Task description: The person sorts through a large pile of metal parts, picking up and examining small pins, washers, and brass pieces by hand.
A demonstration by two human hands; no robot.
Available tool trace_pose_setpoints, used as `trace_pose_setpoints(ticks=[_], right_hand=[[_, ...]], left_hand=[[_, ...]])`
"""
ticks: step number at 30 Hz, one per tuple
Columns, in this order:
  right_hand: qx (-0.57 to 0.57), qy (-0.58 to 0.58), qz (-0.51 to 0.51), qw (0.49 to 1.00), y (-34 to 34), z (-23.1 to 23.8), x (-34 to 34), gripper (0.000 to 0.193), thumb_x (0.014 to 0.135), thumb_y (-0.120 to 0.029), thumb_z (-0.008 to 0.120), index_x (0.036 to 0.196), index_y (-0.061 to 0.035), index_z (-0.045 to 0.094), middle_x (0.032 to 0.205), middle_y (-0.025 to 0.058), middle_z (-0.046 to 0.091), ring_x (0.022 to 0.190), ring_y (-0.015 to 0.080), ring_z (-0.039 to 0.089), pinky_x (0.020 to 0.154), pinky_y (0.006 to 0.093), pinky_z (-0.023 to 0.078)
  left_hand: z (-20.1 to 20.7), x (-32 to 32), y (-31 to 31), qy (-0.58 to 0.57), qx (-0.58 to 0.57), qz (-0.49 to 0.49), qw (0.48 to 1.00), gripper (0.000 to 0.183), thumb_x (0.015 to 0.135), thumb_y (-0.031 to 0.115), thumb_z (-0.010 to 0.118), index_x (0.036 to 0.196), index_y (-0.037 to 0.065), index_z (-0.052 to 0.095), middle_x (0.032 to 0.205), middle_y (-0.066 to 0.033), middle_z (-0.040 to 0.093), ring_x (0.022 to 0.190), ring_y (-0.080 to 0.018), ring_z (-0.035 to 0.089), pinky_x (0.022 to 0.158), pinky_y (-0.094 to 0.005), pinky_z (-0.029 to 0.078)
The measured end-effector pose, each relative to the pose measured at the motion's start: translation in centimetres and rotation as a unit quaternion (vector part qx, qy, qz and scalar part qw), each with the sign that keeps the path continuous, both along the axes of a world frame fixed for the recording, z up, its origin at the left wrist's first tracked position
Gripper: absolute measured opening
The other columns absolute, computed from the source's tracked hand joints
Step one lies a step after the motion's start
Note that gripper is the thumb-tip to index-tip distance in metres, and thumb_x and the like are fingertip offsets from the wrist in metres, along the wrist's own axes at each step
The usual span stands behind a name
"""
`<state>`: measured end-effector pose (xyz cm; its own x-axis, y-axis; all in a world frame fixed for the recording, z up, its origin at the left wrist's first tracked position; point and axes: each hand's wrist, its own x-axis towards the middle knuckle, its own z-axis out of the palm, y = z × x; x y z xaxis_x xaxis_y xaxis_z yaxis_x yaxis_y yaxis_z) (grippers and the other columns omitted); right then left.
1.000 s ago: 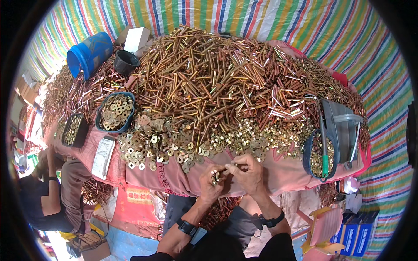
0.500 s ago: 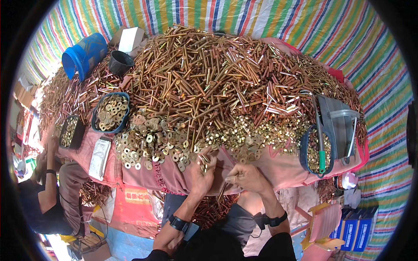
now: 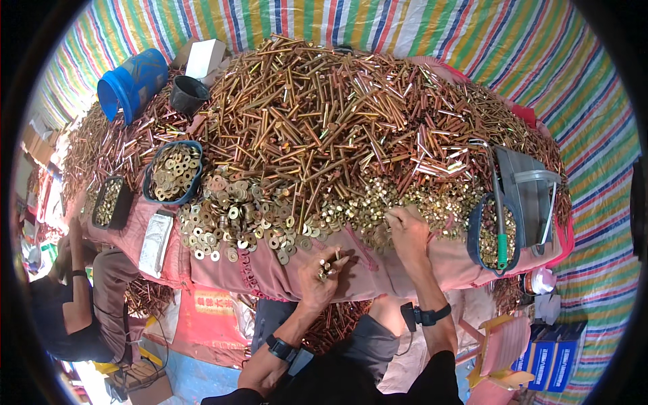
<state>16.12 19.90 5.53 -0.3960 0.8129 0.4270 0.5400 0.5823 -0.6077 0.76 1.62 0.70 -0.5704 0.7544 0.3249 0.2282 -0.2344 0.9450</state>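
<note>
Near the front edge of the cloth-covered table, my left hand (image 3: pixel 318 282) is curled around several small brass-coloured metal pieces (image 3: pixel 327 268), which look like washers seen partly edge-on. Farther to the right, my right hand (image 3: pixel 409 228) reaches into the heap of small brass-coloured nuts (image 3: pixel 370 210), fingers pinched together. What its fingertips hold is hidden. Left of the nuts lies a heap of flat round washers (image 3: pixel 233 213). Behind both spreads a large mound of long copper-coloured bolts (image 3: pixel 317 115).
A blue-rimmed tub of washers (image 3: pixel 173 174) and a dark box of nuts (image 3: pixel 108 204) stand left. On the right are a basket of nuts (image 3: pixel 491 233), a green-handled tool (image 3: pixel 501 251) and a grey scoop-like container (image 3: pixel 523 196). Another person's arm (image 3: pixel 75 290) works at far left.
My right hand has moved from the front edge, beside my left hand, forward and right into the nuts. My left hand has drawn slightly back, still holding the small metal pieces.
</note>
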Motion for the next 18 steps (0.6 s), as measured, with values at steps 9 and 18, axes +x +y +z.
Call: trace_pose_setpoints(ticks=[9,18], right_hand=[[-0.436,0.238,0.192,0.846,-7.3,4.9,-2.4,0.019,0.100,-0.017,0.076,0.108,0.0001,0.075,0.081,0.0038,0.072,0.063,0.0071,0.065,0.054,0.0219,0.052],[-0.237,0.141,0.140,0.951,-8.0,4.4,-3.0,0.019,0.098,-0.013,0.076,0.106,0.0034,0.074,0.089,0.0081,0.073,0.070,0.0114,0.068,0.058,0.0252,0.054]], left_hand=[[0.2,0.1,-0.2,0.037,0.002,-0.013,0.999,0.039,0.087,-0.010,0.068,0.124,0.002,0.072,0.107,-0.0151,0.078,0.094,-0.0236,0.078,0.080,-0.0321,0.060],[0.6,0.0,-0.3,0.083,0.016,-0.010,0.996,0.041,0.086,-0.008,0.067,0.125,0.003,0.072,0.106,-0.0152,0.078,0.093,-0.0253,0.077,0.081,-0.0324,0.059]])
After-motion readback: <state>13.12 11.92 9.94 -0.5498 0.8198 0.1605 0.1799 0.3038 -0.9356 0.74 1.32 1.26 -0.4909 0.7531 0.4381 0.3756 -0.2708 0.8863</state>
